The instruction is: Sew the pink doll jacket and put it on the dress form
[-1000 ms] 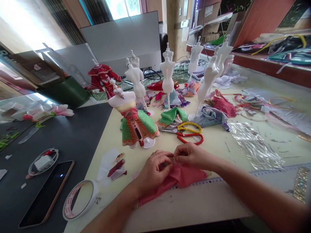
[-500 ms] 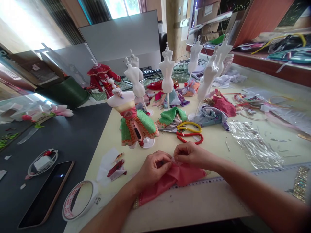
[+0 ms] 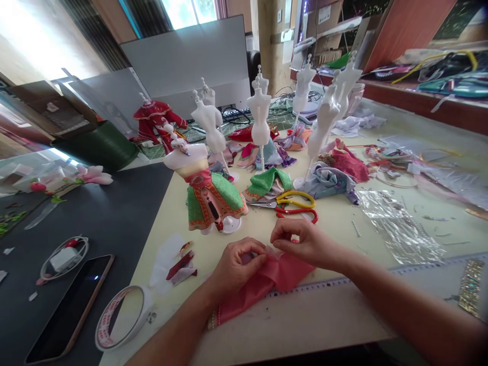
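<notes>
A piece of coral-red fabric (image 3: 259, 290) with a pale gold trimmed end lies bunched at the front of the table. My left hand (image 3: 239, 264) pinches its upper edge between thumb and fingers. Just above that edge, to the right, my right hand (image 3: 305, 243) is closed in a pinch; whatever is between its fingertips is too small to make out. Beneath the fabric runs a long ruler strip (image 3: 335, 281) with printed numbers. Beyond my hands stands a small dress form wearing a green and pink dress (image 3: 224, 195), beside scissors (image 3: 295, 199) with yellow and red handles.
Several bare white mini dress forms (image 3: 261, 119) stand farther back among fabric scraps. At left are a tape roll (image 3: 143, 317), a phone (image 3: 72, 310) and a charger (image 3: 64, 258). A clear plastic bag (image 3: 396, 229) and a glittery strip (image 3: 471, 287) lie at right.
My right hand has risen slightly away from the fabric's edge, its fingers still pinched. My left hand keeps its grip. The fabric's right end now sits more under my right hand.
</notes>
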A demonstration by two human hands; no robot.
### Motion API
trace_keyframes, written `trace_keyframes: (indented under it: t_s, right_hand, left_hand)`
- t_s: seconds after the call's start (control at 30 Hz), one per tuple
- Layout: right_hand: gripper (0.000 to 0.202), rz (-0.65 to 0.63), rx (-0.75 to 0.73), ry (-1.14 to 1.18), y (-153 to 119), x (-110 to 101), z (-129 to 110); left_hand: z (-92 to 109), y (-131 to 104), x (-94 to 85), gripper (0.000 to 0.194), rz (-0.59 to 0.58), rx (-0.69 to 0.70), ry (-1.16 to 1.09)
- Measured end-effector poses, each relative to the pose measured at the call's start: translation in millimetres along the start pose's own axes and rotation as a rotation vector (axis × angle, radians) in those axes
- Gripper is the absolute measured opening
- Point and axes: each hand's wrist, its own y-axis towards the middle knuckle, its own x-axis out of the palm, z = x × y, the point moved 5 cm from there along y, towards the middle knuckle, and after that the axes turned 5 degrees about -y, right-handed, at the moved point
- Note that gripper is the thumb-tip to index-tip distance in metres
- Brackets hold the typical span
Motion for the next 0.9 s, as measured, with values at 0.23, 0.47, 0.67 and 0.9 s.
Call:
trace_keyframes:
  t_s: [0.23,0.47,0.67,0.9]
  right_hand:
    - [0.011,0.051,-0.267,-0.328,-4,6,-12]
    - [0.011,0.107,-0.365,-0.402,-7,5,-13]
    - [0.010,0.118,-0.410,-0.405,-10,5,-16]
    - [0.013,0.082,-0.420,-0.470,-8,8,-19]
  left_hand:
    - [0,-1,0.0,0.011,-0.003,0.013,0.015]
    - [1,0,-0.6,0.012,0.010,0.019,0.016]
    - [1,0,-0.8,0.011,0.019,0.021,0.001]
    - [-1,-1,-1.8,0.010,0.020,0.028,0.028]
